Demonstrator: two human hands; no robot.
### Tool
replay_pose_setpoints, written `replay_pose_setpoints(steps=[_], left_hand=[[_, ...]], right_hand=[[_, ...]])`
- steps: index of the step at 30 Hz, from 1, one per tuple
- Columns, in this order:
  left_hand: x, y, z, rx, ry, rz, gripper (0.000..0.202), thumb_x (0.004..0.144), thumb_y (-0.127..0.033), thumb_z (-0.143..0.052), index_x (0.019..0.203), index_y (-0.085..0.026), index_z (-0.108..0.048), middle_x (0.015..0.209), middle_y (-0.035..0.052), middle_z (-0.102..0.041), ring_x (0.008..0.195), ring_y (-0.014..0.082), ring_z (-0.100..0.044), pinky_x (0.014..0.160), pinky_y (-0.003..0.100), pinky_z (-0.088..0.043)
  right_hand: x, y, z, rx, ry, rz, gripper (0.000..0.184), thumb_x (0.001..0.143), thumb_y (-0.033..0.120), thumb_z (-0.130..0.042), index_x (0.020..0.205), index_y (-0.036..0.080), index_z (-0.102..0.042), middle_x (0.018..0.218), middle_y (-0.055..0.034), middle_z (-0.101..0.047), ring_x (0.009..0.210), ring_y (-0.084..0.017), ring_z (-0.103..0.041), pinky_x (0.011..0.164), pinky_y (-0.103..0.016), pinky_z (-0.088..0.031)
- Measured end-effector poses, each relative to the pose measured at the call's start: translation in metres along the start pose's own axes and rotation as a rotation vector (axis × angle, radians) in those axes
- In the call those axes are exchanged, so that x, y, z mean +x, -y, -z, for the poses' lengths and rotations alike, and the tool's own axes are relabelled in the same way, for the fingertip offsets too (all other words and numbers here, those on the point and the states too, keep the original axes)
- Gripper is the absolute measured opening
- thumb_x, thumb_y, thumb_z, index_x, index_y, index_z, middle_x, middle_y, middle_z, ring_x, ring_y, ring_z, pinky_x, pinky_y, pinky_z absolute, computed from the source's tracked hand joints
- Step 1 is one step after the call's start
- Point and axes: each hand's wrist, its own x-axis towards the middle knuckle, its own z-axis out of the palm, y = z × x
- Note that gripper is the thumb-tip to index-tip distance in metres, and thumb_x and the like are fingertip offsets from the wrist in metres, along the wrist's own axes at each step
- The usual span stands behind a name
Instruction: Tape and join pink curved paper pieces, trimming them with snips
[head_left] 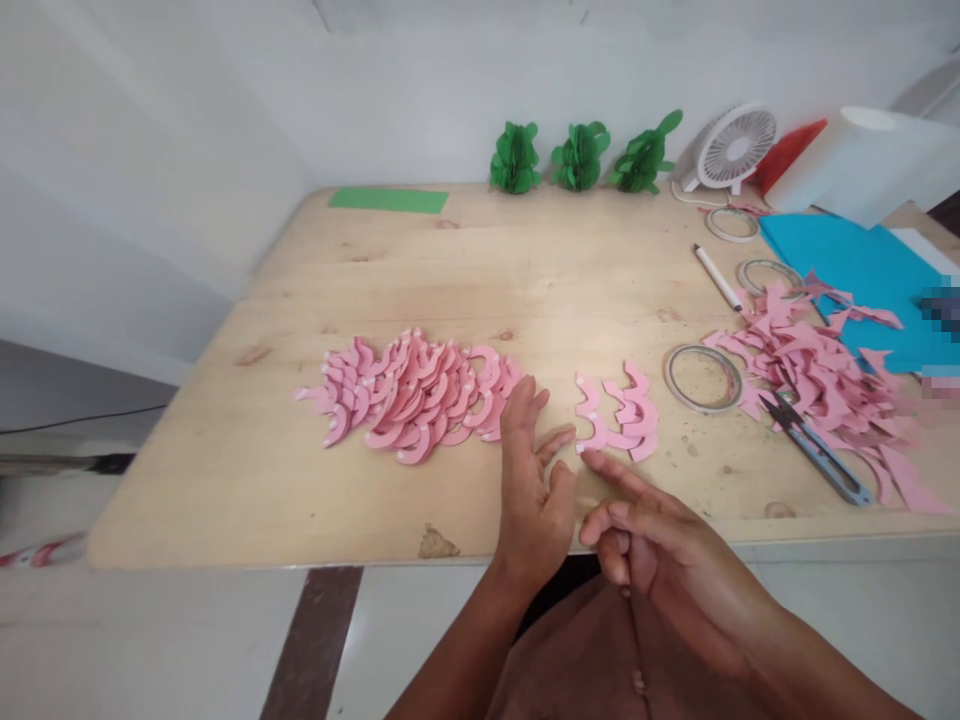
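A large heap of pink crescent-shaped paper cut-outs (412,395) lies at the middle of the wooden table (247,470). A smaller group of pink crescents (622,415) lies to its right. My left hand (534,480) hovers between the two piles with fingers spread and nothing in it. My right hand (645,530) is beside it near the front edge, index finger stretched out and touching the nearest crescent of the small group, other fingers curled.
Pink paper scraps (817,375), scissors (814,448), tape rings (702,377), a pen (716,276) and blue paper (855,270) are at the right. Three green paper balls (579,156), a small fan (733,147), a white roll (862,160) and a green sheet (388,200) sit at the back.
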Motion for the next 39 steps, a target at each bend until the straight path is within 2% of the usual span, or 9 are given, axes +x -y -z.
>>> replay_pose_setpoints(steps=[7,15,29,34,39], left_hand=[[-0.001,0.0,-0.001,-0.009,0.006,0.006,0.073,0.078,-0.002,-0.04,0.141,-0.036,-0.025,0.152,0.0025,-0.02,0.138,0.0237,-0.028,0.099,0.041,-0.048],[-0.006,-0.008,-0.001,-0.097,-0.062,0.016,0.068,0.081,-0.004,-0.044,0.138,-0.038,-0.03,0.153,0.0023,-0.022,0.137,0.0251,-0.029,0.101,0.044,-0.045],[-0.012,-0.017,-0.008,-0.303,-0.091,0.063,0.068,0.081,-0.009,-0.048,0.139,-0.04,-0.032,0.157,-0.0009,-0.014,0.143,0.0275,-0.017,0.106,0.05,-0.039],[-0.021,-0.019,-0.014,-0.317,-0.161,0.073,0.075,0.077,-0.003,-0.048,0.14,-0.041,-0.031,0.156,-0.003,-0.015,0.145,0.0249,-0.006,0.112,0.05,-0.03],[-0.024,-0.021,-0.018,-0.3,-0.169,0.087,0.075,0.077,-0.005,-0.049,0.14,-0.041,-0.031,0.155,-0.0024,-0.02,0.145,0.0233,-0.005,0.115,0.05,-0.022]], right_hand=[[-0.002,-0.003,-0.004,0.0,0.0,0.02,0.053,0.086,0.021,-0.055,0.137,0.02,-0.04,0.079,-0.0042,-0.068,0.056,-0.011,-0.05,0.06,-0.027,-0.034],[-0.002,-0.006,-0.007,0.05,0.01,0.04,0.058,0.084,0.021,-0.058,0.138,0.019,-0.037,0.079,-0.0051,-0.069,0.055,-0.011,-0.049,0.06,-0.027,-0.035],[-0.001,-0.009,-0.004,0.078,0.034,0.042,0.061,0.085,0.019,-0.055,0.141,0.017,-0.032,0.079,-0.006,-0.069,0.057,-0.011,-0.05,0.06,-0.027,-0.035],[-0.002,-0.008,-0.004,0.114,0.031,0.035,0.064,0.082,0.018,-0.059,0.141,0.018,-0.033,0.077,-0.0028,-0.067,0.056,-0.011,-0.051,0.061,-0.026,-0.037],[-0.002,-0.009,-0.003,0.143,0.031,0.036,0.063,0.082,0.017,-0.06,0.14,0.02,-0.036,0.07,0.0013,-0.062,0.056,-0.01,-0.052,0.061,-0.025,-0.038]])
